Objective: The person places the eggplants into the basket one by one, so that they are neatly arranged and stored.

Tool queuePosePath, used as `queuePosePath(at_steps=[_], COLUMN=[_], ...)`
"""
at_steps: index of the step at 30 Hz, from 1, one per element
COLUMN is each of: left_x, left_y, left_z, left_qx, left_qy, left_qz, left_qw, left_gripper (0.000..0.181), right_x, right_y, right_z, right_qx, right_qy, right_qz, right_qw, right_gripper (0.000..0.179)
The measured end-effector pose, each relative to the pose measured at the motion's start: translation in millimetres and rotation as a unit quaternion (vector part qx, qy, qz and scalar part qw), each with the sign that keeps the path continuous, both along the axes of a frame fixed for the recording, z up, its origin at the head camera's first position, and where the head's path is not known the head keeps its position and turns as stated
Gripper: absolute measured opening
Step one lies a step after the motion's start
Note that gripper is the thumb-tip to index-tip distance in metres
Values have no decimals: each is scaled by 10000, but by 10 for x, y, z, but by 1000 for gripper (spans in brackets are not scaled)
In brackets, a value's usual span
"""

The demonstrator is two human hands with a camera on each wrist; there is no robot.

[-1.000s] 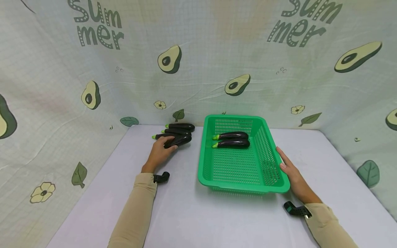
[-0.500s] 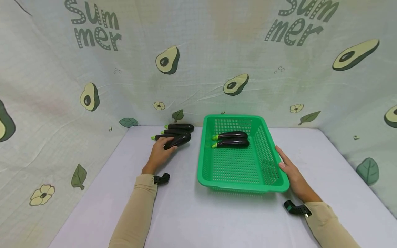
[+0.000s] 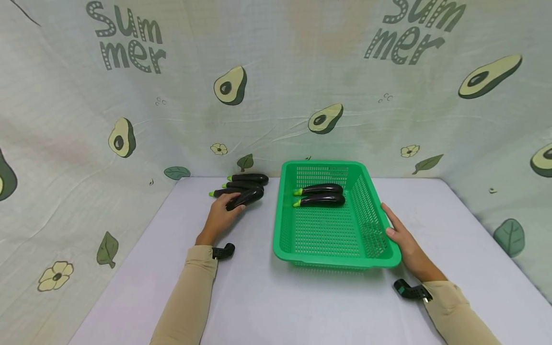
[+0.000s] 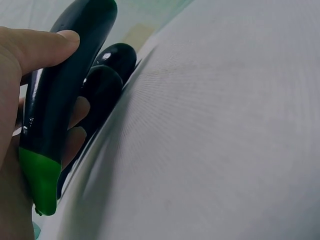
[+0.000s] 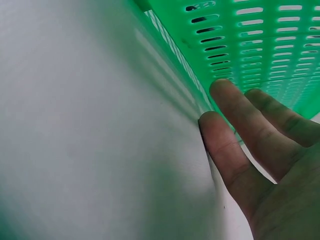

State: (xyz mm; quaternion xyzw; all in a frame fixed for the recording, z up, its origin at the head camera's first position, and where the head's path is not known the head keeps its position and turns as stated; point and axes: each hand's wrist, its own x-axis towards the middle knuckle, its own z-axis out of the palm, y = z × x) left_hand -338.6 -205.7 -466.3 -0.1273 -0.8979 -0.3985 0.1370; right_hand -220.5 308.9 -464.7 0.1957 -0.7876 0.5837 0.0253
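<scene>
My left hand grips a dark purple eggplant at the left of the table. In the left wrist view the thumb lies across the glossy eggplant and fingertips show on its other side; its green stem end points down. Just behind it lie several more eggplants, side by side. A green plastic basket stands right of them, with two eggplants inside. My right hand rests at the basket's right rim, thumb by the edge. Its straight fingers touch the perforated outer wall in the right wrist view.
A white cloth covers the table. Behind it hangs a pale curtain printed with avocados, leaves and flowers. Each wrist wears a black camera band.
The head view has shifted slightly. My left hand keeps its grip on the eggplant in nearly the same place, and my right hand stays at the basket's rim.
</scene>
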Motion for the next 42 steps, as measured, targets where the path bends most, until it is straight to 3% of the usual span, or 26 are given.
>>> queuePosePath(at_steps=[10, 18, 27, 31, 34, 41, 42], left_x=[7, 43, 49, 27, 13, 217, 219], left_y=[14, -58, -29, 7, 47, 234, 252], left_z=[-12, -72, -10, 29, 75, 453, 464], left_qx=[105, 302, 706, 1321, 1854, 2501, 2573], left_qy=[-225, -431, -565, -707, -817, -1082, -1069], left_qz=[-84, -5, 60, -99, -355, -888, -953], left_qw=[9997, 9986, 9959, 9887, 9786, 9581, 9557], left_gripper=[51, 53, 64, 65, 64, 51, 50], right_x=[11, 10, -5, -4, -1, 4, 5], right_y=[-1, -34, -21, -13, -5, -1, -4], right_z=[29, 59, 60, 56, 54, 54, 58], right_qx=[91, 248, 300, 321, 342, 335, 327], right_qy=[151, -100, -111, -148, -172, -56, -42], right_qz=[40, 55, -37, -61, -87, -108, -104], right_qw=[9998, 9996, 9995, 9994, 9992, 9994, 9994], right_gripper=[62, 60, 61, 61, 60, 60, 59])
